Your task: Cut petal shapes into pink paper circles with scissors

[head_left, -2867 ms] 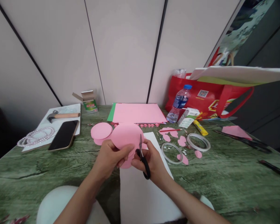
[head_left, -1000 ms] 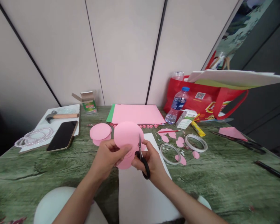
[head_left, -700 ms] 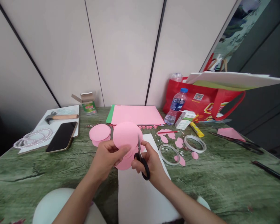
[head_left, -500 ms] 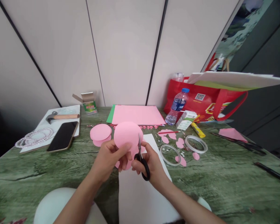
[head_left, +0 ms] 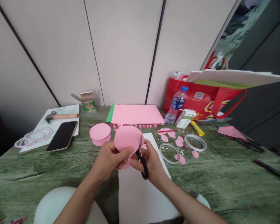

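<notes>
My left hand [head_left: 113,158] pinches a round pink paper [head_left: 128,138] between thumb and fingers. In my right hand [head_left: 147,158] is a pair of scissors [head_left: 144,166] with black handles, its blades pointing up at the disc's right edge. Both hands are above a white sheet [head_left: 140,194] on the table. Part of another pink paper piece shows below the disc, partly hidden by the hands. Pink paper discs [head_left: 100,132] lie stacked left of my left hand.
Pink sheets [head_left: 137,114] lie at the back. On the right are tape rolls [head_left: 195,142], pink scraps, a water bottle [head_left: 176,105], a glue stick [head_left: 197,128] and a red bag [head_left: 200,104]. A phone [head_left: 62,136], hammer [head_left: 62,116] and beads [head_left: 34,137] lie on the left.
The disc has tilted and looks flatter, its top edge lower and uneven. My right hand and the scissors have shifted slightly along its right edge. My left hand keeps its grip.
</notes>
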`<act>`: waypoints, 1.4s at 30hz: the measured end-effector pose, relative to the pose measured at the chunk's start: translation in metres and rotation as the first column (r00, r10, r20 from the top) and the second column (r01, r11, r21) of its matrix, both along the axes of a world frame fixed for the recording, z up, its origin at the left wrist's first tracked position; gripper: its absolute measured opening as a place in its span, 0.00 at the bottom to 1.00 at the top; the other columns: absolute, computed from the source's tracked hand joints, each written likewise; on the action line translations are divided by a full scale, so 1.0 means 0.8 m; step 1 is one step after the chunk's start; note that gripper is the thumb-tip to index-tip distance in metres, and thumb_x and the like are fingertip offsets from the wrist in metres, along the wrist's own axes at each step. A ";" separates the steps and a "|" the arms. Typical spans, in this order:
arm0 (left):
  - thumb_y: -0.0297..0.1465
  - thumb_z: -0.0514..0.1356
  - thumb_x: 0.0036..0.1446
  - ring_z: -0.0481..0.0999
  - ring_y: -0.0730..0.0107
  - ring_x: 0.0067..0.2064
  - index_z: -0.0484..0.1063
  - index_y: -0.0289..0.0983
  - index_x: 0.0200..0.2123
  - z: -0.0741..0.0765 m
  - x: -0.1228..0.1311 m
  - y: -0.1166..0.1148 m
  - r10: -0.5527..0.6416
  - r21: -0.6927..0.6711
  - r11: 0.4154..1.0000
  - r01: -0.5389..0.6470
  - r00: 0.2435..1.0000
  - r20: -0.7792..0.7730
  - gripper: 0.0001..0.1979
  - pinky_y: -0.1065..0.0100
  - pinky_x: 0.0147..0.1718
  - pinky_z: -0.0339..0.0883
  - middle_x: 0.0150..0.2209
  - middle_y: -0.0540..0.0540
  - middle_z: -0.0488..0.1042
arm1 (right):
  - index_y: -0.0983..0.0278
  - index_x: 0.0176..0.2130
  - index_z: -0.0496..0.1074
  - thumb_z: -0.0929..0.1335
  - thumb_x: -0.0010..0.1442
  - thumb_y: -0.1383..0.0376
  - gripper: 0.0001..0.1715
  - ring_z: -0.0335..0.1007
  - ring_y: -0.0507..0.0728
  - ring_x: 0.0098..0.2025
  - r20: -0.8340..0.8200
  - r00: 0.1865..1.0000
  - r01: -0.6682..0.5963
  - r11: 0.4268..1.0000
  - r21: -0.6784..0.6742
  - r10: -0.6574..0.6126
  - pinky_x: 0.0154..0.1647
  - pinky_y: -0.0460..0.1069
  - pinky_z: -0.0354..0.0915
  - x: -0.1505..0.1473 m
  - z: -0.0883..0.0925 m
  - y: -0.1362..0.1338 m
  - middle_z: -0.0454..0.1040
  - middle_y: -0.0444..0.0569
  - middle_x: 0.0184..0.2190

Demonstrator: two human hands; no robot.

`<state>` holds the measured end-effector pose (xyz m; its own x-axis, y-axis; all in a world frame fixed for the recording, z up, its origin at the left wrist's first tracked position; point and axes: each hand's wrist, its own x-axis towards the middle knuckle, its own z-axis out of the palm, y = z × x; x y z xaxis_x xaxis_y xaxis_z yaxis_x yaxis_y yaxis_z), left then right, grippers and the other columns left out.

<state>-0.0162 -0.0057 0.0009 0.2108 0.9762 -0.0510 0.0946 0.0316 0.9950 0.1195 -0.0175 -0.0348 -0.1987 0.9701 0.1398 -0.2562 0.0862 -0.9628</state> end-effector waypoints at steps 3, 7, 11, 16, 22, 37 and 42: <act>0.34 0.60 0.45 0.54 0.85 0.12 0.63 0.33 0.14 0.000 -0.001 0.001 0.018 0.020 1.000 -0.019 1.000 0.008 0.15 0.78 0.10 0.47 0.10 0.56 0.59 | 0.61 0.40 0.55 0.73 0.39 0.67 0.31 0.53 0.47 0.20 -0.018 1.000 -0.008 1.000 -0.020 0.008 0.21 0.42 0.52 0.000 -0.001 0.001 0.60 0.35 0.18; 0.33 0.60 0.45 0.51 0.85 0.12 0.62 0.33 0.14 0.003 -0.002 0.001 0.040 0.045 0.998 -0.040 0.999 0.009 0.15 0.78 0.11 0.44 0.09 0.57 0.56 | 0.61 0.40 0.54 0.72 0.39 0.66 0.31 0.50 0.45 0.18 -0.013 1.000 -0.013 0.999 -0.041 0.013 0.19 0.41 0.50 0.001 0.000 0.000 0.59 0.34 0.17; 0.33 0.60 0.45 0.51 0.85 0.12 0.61 0.33 0.14 0.006 -0.002 -0.001 0.050 0.057 0.997 -0.051 0.999 0.007 0.14 0.78 0.11 0.43 0.09 0.57 0.56 | 0.61 0.39 0.54 0.71 0.41 0.66 0.29 0.50 0.45 0.16 0.004 1.000 -0.005 0.998 -0.064 0.006 0.17 0.40 0.49 0.001 0.001 -0.001 0.60 0.34 0.16; 0.32 0.60 0.45 0.52 0.85 0.13 0.61 0.33 0.15 0.005 -0.003 -0.001 0.057 0.074 0.996 -0.058 0.998 0.016 0.14 0.79 0.11 0.44 0.10 0.57 0.57 | 0.61 0.40 0.54 0.71 0.40 0.67 0.29 0.51 0.45 0.15 0.029 0.999 0.026 0.996 -0.087 -0.024 0.16 0.40 0.50 0.000 0.001 -0.001 0.62 0.33 0.14; 0.32 0.59 0.47 0.53 0.85 0.11 0.60 0.34 0.14 0.003 -0.006 0.000 0.046 0.082 0.995 -0.050 0.998 0.049 0.15 0.79 0.10 0.45 0.09 0.57 0.56 | 0.62 0.40 0.54 0.71 0.39 0.66 0.30 0.54 0.46 0.15 0.099 0.994 0.060 0.990 -0.129 -0.048 0.14 0.40 0.53 0.001 0.004 -0.001 0.63 0.33 0.12; 0.33 0.60 0.43 0.50 0.85 0.12 0.63 0.33 0.15 0.004 -0.001 -0.002 0.077 0.042 0.996 -0.076 0.996 -0.034 0.13 0.78 0.10 0.42 0.09 0.57 0.54 | 0.61 0.42 0.55 0.72 0.39 0.67 0.32 0.58 0.48 0.22 0.034 0.999 -0.013 1.000 -0.018 0.014 0.22 0.43 0.54 0.000 -0.005 0.000 0.63 0.38 0.21; 0.32 0.61 0.43 0.49 0.85 0.12 0.64 0.33 0.15 0.008 -0.001 -0.003 0.071 0.042 0.997 -0.069 0.996 -0.047 0.12 0.78 0.11 0.42 0.09 0.58 0.54 | 0.61 0.42 0.54 0.72 0.40 0.67 0.32 0.58 0.48 0.24 0.022 1.000 -0.021 1.000 -0.012 0.021 0.23 0.43 0.54 0.001 -0.004 0.000 0.63 0.39 0.22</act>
